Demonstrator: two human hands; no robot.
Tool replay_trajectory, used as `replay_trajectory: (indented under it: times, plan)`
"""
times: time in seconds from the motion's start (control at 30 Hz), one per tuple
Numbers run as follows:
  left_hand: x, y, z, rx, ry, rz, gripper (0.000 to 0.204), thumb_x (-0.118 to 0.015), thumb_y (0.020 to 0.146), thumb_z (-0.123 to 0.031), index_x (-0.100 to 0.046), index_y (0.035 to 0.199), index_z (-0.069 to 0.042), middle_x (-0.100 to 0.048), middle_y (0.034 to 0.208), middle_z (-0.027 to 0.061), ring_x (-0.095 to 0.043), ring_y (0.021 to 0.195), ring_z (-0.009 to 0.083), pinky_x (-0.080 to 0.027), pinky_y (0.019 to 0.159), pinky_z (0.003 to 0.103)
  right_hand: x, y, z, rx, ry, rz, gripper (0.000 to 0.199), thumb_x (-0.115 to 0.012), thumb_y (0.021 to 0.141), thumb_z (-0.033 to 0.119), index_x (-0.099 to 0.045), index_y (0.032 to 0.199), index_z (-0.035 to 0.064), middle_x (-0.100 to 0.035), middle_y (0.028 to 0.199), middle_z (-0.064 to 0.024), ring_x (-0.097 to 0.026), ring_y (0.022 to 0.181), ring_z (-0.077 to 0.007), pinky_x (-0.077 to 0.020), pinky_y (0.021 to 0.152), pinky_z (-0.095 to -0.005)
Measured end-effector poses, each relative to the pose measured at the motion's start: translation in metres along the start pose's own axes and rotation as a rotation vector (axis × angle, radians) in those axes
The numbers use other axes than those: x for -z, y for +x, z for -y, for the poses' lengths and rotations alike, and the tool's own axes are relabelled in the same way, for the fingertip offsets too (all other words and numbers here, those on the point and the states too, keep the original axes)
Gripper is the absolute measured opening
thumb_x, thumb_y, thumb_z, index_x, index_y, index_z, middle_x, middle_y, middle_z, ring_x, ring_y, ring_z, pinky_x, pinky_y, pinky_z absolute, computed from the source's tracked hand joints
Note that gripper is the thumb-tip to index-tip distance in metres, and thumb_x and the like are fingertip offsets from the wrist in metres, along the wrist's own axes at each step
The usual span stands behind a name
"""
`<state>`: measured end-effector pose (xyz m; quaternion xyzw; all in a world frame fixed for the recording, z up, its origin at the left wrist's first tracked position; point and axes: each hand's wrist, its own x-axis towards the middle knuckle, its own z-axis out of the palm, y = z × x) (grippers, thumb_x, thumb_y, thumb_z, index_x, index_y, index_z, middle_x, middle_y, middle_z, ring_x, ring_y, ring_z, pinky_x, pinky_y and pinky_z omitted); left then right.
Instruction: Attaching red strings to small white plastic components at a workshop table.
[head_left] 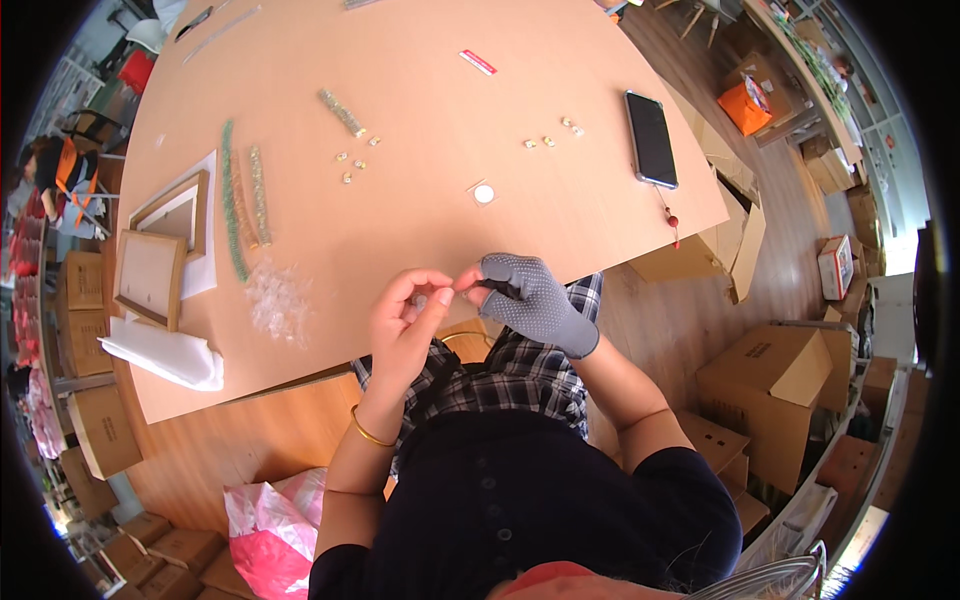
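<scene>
My bare left hand (408, 318) and my right hand (528, 300), in a grey dotted fingerless glove, meet at the table's near edge. Thumb and fingers are pinched on both, tip close to tip. Anything between them is too small to make out; a pale bit shows against the left fingers. Beyond them lie a white disc (484, 194) and a thin short stick (476, 185). Small gold-and-white pieces (549, 141) sit in a loose group to the right. More such pieces (347, 178) lie to the left, below a filled clear tube (342, 112).
At left are long filled tubes (258, 195), a green one (235, 200), crumpled clear plastic (278, 300), wooden frames (150, 275) and folded white sheeting (163, 355). A phone (652, 140) with a beaded strap lies at right, a red label (478, 62) farther back. Cardboard boxes (765, 375) stand on the floor.
</scene>
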<state>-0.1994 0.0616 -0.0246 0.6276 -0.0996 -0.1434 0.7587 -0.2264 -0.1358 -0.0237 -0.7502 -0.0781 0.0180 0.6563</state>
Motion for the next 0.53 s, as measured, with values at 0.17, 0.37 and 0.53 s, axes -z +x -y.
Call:
replay_trajectory:
  times: [0.17,0.37,0.53]
  plan:
    - [0.014,-0.005,0.007,-0.013,-0.112,0.037,0.014,-0.067,0.095,0.004,-0.066,0.108,-0.001,-0.065,0.098,0.0012,-0.054,0.08,0.005,-0.045,0.068,0.021,-0.014,0.006,0.007,-0.234,0.354,0.069,0.015,-0.068,0.096,0.004,-0.07,0.111,0.0019,-0.067,0.096,0.001,-0.061,0.084,-0.0072,-0.0497,0.072,-0.0233]
    - [0.024,-0.01,-0.004,-0.127,-0.179,0.097,0.017,-0.066,0.095,0.007,-0.068,0.11,0.002,-0.068,0.1,0.0063,-0.066,0.089,0.013,-0.053,0.077,0.027,-0.035,0.01,0.001,-0.387,0.811,0.086,0.017,-0.069,0.098,0.015,-0.07,0.107,0.0005,-0.066,0.086,-0.0001,-0.058,0.071,-0.004,-0.0433,0.057,-0.0204]
    - [0.036,-0.012,-0.005,-0.236,-0.15,0.142,0.022,-0.064,0.095,0.008,-0.069,0.116,0.002,-0.069,0.101,0.0103,-0.07,0.091,0.0188,-0.056,0.084,0.031,-0.04,0.015,-0.006,-0.452,0.848,0.148,0.02,-0.068,0.098,0.019,-0.07,0.106,0.0006,-0.069,0.085,-0.002,-0.058,0.067,-0.0053,-0.0431,0.055,-0.0204]
